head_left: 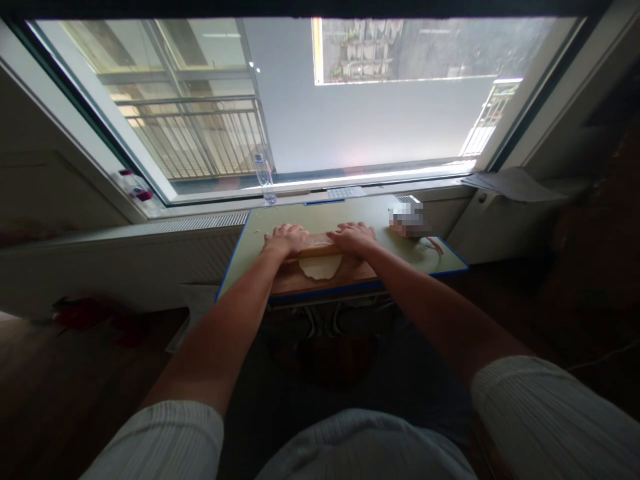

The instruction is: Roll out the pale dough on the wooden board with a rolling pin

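Observation:
A wooden rolling pin (320,251) lies crosswise on a flattened sheet of pale dough (321,268). My left hand (286,239) is over the pin's left end, and my right hand (354,238) is over its right end. Both are palm down with the fingers reaching forward over the pin, so its ends are hidden. Most of the visible dough lies on the near side of the pin. Under it is a brown wooden board (293,285) on a small light-green table (265,217) with a blue edge.
A partly blurred object (409,219) stands at the table's right side. On the window sill are a clear plastic bottle (264,180) and, further left, bottles with dark pink caps (143,195). Papers (515,183) lie to the right. A large window is directly ahead.

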`<state>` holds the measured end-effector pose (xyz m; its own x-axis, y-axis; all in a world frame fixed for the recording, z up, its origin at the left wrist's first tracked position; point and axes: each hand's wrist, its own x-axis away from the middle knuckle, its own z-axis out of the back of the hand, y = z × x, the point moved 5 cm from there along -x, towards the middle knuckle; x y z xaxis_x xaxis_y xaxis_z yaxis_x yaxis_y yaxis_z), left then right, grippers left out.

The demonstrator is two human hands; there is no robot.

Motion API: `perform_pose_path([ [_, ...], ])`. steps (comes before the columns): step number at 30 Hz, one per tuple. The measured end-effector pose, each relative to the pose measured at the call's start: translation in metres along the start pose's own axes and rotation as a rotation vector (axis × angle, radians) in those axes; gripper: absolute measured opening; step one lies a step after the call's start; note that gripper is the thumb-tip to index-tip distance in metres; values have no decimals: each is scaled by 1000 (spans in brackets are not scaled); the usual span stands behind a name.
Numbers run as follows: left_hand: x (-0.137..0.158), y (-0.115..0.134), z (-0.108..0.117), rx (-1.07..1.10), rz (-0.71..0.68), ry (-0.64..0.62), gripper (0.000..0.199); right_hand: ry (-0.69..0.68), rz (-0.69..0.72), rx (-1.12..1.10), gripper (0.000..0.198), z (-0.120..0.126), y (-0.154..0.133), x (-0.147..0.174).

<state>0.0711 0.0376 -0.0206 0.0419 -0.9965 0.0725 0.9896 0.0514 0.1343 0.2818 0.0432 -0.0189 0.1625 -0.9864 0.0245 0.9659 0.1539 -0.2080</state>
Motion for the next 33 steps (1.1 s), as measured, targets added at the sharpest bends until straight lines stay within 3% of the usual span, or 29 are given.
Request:
perform_pose_path([
  [5, -19, -2, 4, 0, 19, 54, 66, 13, -83, -120, 80, -2, 5, -27],
  [10, -22, -2, -1, -12, 19, -8, 66, 3, -92, -121, 79, -3, 6, -24],
  [15, -3, 0, -5, -12, -3, -92, 69, 10, -42, -54, 69, -6, 5, 1],
  [21, 37, 5, -5, -34, -48, -77, 72, 163, 34, 50, 66, -10, 1, 42],
  [23, 47, 7, -5, -50, -57, -56, 71, 138, 35, 55, 67, -7, 1, 46],
  [27, 49, 11, -4, -86, -89, -60, 70, -9, 25, 40, 71, 4, 1, 28],
  [33, 30, 13, -3, -85, -225, -83, 70, -24, 23, -13, 76, -1, 4, -10],
])
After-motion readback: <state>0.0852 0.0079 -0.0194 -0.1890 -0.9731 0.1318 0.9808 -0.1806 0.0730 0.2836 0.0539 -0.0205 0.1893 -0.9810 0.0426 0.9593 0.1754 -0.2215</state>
